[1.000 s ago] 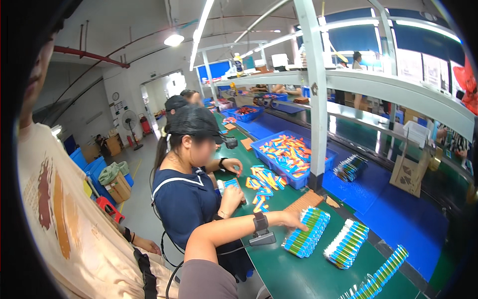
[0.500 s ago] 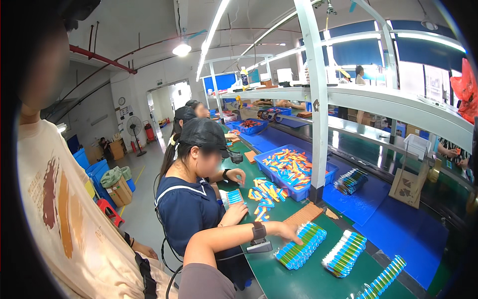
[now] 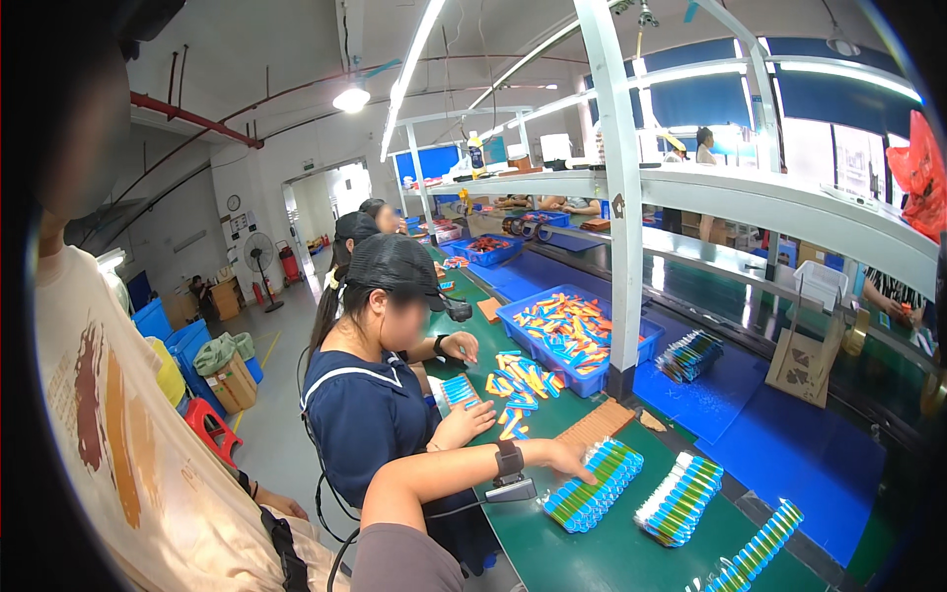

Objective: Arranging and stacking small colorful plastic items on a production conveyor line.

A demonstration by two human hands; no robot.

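My left hand [image 3: 564, 458] comes in on a bent arm with a dark strap and a small grey device at the wrist. It is closed on the upper left end of a row of blue-and-green clear packs [image 3: 599, 493], the thumb against the packs; some fingers are hidden. A second row of similar packs [image 3: 679, 501] lies to the right on the green tabletop [image 3: 552, 553]. Farther right, a narrower row of packs [image 3: 758, 549] reaches the lower edge. My right hand is out of view.
Beyond my hand lies a brown corrugated strip [image 3: 595, 424]. Loose orange-and-blue pieces [image 3: 525, 383] lie before a full blue bin [image 3: 575, 383]. At left, a co-worker in navy [image 3: 360, 409] handles a pack of blue pieces [image 3: 459, 390]. A white post [image 3: 621, 197] rises from the bench.
The view has shifted slightly. My left hand stays at the same row of packs. The co-worker's far hand has moved a little.
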